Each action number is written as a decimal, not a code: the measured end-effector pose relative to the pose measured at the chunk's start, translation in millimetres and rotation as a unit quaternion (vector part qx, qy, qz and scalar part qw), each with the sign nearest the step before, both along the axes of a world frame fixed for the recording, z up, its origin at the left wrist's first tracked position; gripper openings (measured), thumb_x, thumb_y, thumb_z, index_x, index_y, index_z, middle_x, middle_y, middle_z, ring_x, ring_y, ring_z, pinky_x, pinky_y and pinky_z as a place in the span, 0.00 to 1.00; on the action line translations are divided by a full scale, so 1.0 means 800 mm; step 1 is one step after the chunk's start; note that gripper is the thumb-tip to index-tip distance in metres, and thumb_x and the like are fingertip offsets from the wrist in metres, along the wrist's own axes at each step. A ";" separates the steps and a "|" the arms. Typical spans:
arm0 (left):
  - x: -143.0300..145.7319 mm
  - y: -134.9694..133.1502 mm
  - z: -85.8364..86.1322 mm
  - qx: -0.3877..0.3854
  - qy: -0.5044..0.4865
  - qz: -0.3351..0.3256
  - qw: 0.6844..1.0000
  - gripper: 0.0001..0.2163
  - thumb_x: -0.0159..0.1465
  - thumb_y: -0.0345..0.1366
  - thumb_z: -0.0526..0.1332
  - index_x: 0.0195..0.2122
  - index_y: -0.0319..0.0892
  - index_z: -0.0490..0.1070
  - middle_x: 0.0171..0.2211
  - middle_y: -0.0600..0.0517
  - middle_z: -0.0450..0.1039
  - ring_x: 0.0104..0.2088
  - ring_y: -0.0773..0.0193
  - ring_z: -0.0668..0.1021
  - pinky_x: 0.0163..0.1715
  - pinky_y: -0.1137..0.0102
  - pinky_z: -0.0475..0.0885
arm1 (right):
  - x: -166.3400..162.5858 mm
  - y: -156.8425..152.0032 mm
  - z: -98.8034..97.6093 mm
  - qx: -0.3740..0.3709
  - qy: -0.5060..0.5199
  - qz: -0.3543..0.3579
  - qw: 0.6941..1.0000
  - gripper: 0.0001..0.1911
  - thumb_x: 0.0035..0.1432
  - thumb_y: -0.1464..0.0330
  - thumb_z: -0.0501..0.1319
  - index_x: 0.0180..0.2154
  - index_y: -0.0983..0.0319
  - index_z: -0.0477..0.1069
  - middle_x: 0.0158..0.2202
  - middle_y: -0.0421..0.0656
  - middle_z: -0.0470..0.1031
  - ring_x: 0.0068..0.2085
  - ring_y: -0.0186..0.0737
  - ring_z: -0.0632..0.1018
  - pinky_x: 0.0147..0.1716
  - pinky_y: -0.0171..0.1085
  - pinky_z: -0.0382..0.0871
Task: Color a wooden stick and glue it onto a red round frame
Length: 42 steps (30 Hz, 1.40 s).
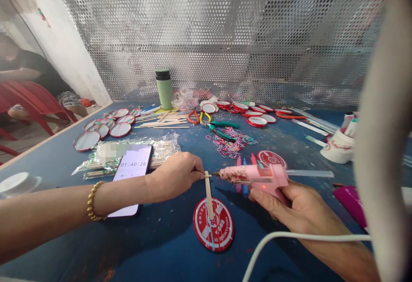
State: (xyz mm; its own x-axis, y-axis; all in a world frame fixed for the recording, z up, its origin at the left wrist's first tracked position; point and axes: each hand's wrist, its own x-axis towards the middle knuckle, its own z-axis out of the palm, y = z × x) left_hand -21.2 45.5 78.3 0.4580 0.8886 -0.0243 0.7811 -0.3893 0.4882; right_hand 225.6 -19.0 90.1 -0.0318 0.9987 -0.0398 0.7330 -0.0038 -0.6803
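My left hand (pixel 175 174) is closed in a pinch on the top end of a wooden stick (pixel 209 195). The stick lies down across a round red lid (pixel 213 225) on the blue table. My right hand (pixel 294 207) grips a pink glue gun (pixel 257 177); its nozzle touches the stick's top end beside my left fingers. A clear glue rod sticks out of the gun's back, and a white cord (pixel 289 241) runs off toward the right. A gold bead bracelet is on my left wrist.
A phone (pixel 130 174) showing a timer lies by my left forearm beside a bag of sticks (pixel 128 153). Further back are several red lids (pixel 106 128), a green bottle (pixel 164 89), pliers (pixel 219 129), rubber bands (pixel 233 142) and a white cup (pixel 337 147). A perforated metal screen stands behind. Another person sits at the far left.
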 end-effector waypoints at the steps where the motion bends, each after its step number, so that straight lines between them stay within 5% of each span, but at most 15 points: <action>1: 0.000 0.000 0.000 0.001 -0.001 -0.001 1.000 0.09 0.62 0.33 0.60 0.34 0.42 0.81 0.30 0.51 0.80 0.30 0.64 0.77 0.30 0.72 0.66 | -0.001 0.000 0.001 0.002 0.006 -0.001 1.000 0.26 0.55 0.45 0.60 0.27 0.59 0.82 0.19 0.42 0.78 0.23 0.46 0.78 0.22 0.36 0.70; 12: -0.001 0.000 0.002 0.000 -0.007 -0.004 1.000 0.08 0.62 0.33 0.61 0.34 0.42 0.81 0.29 0.51 0.80 0.28 0.65 0.76 0.28 0.72 0.65 | 0.002 0.000 -0.004 0.013 -0.008 0.001 1.000 0.27 0.55 0.45 0.60 0.18 0.58 0.75 0.15 0.41 0.71 0.19 0.40 0.71 0.20 0.34 0.66; 21: -0.006 -0.003 0.003 0.002 -0.010 0.001 1.000 0.10 0.62 0.37 0.60 0.36 0.42 0.81 0.28 0.52 0.79 0.27 0.65 0.76 0.26 0.72 0.64 | 0.002 -0.001 0.000 -0.016 0.012 0.001 1.000 0.26 0.57 0.46 0.59 0.33 0.60 0.83 0.25 0.44 0.82 0.29 0.51 0.82 0.31 0.38 0.76; 26: -0.020 -0.003 0.017 0.054 0.000 0.026 0.998 0.11 0.61 0.30 0.57 0.36 0.42 0.81 0.30 0.52 0.80 0.28 0.65 0.76 0.31 0.72 0.67 | 0.007 0.002 -0.011 -0.001 0.051 0.031 0.998 0.24 0.58 0.50 0.61 0.46 0.59 0.82 0.44 0.43 0.84 0.45 0.52 0.83 0.43 0.39 0.78; 31: -0.034 -0.011 0.027 0.074 -0.016 0.028 0.997 0.11 0.60 0.27 0.57 0.35 0.42 0.80 0.31 0.54 0.80 0.29 0.66 0.75 0.32 0.72 0.66 | 0.008 0.004 -0.017 0.026 0.013 0.035 0.999 0.23 0.60 0.50 0.60 0.42 0.60 0.82 0.34 0.42 0.84 0.34 0.47 0.82 0.30 0.35 0.76; 36: -0.036 -0.019 0.022 0.096 0.009 -0.008 0.995 0.08 0.63 0.30 0.59 0.35 0.43 0.79 0.33 0.53 0.78 0.30 0.66 0.75 0.33 0.72 0.66 | 0.006 0.003 -0.016 0.059 -0.017 0.002 0.998 0.21 0.57 0.50 0.61 0.28 0.60 0.80 0.16 0.38 0.72 0.20 0.38 0.72 0.19 0.32 0.65; 42: -0.026 -0.014 0.015 0.108 0.042 -0.050 0.992 0.08 0.65 0.31 0.59 0.38 0.43 0.79 0.36 0.50 0.78 0.37 0.62 0.77 0.38 0.69 0.68 | 0.007 0.004 -0.011 0.071 -0.030 -0.004 0.997 0.24 0.56 0.48 0.62 0.17 0.56 0.71 0.12 0.38 0.69 0.16 0.37 0.68 0.15 0.33 0.59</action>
State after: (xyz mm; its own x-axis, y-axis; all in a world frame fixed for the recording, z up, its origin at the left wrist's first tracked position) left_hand -41.7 34.2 90.6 0.5485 0.8276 0.1190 0.7681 -0.5550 0.3194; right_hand 231.6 -15.5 81.3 -0.0251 0.9946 0.1010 0.7730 0.0834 -0.6289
